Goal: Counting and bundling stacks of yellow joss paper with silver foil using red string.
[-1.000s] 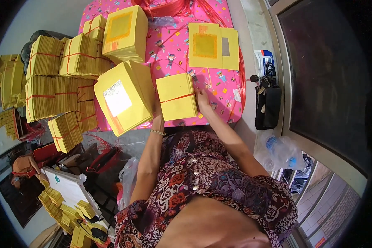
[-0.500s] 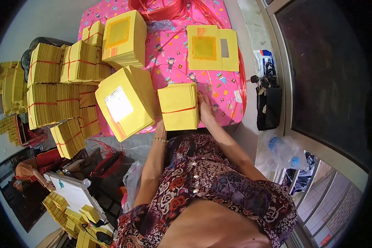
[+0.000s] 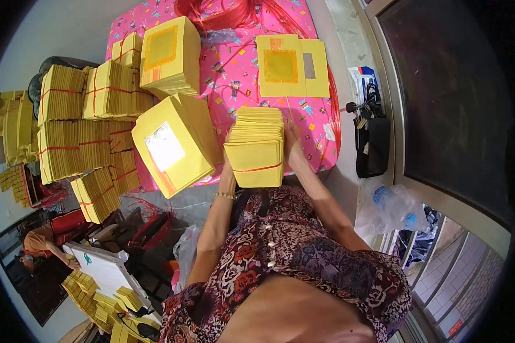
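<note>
A bundle of yellow paper sheets (image 3: 254, 157), tied round with a red strip, is held between my hands at the table's near edge. It is tilted so that its layered edges show at the top. My left hand (image 3: 229, 160) grips its left side, mostly hidden behind it, with a beaded bracelet on the wrist. My right hand (image 3: 293, 146) presses along the right side, its fingers partly hidden. Just left of the bundle leans a loose stack of yellow paper (image 3: 174, 146) with a shiny white square on top.
A taller yellow stack (image 3: 170, 57) and several tied bundles (image 3: 111, 88) crowd the table's left. Flat yellow sheets (image 3: 292, 67) lie at the far right of the pink tablecloth (image 3: 234, 74). Red plastic strips (image 3: 229, 16) are heaped at the back. A black case (image 3: 373, 148) sits on the ledge.
The tied bundle has tipped in my hands, from its flat face showing to its layered edges showing. It and both hands have shifted slightly right.
</note>
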Available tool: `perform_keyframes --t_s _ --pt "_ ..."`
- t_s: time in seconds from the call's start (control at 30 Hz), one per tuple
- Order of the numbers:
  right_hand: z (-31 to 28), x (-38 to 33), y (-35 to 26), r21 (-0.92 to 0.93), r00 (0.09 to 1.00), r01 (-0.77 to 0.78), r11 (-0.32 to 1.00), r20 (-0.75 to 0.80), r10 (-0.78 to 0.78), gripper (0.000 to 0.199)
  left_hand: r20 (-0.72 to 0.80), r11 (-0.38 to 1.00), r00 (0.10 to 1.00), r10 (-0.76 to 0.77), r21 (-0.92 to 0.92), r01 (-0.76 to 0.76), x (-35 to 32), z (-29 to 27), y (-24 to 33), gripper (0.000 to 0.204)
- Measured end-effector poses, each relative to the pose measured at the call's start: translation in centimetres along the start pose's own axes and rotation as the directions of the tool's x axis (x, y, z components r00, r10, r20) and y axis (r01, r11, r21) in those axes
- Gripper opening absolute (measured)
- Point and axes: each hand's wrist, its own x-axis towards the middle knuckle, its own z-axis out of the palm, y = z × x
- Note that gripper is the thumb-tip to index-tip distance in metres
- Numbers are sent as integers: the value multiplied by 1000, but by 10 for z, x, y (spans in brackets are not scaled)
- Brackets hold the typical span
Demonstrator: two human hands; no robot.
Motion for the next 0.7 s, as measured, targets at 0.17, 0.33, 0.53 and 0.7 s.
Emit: perform_keyframes --t_s 0.17,0.33,0.53,0.7 --pt "4 -4 -17 -91 996 75 993 54 -70 16 28 1000 999 23 1 -23 9 13 8 37" --pt "2 -13 -44 -284 950 252 925 252 -182 16 56 992 998 -19 122 12 -8 34 22 37" --pt "16 -5 -73 -271 883 298 915 442 -157 7 -15 978 995 99 184 -94 -10 41 24 36" --pt "19 9 -98 -290 804 361 886 578 -139 9 -33 979 984 177 106 -172 -9 62 38 34"
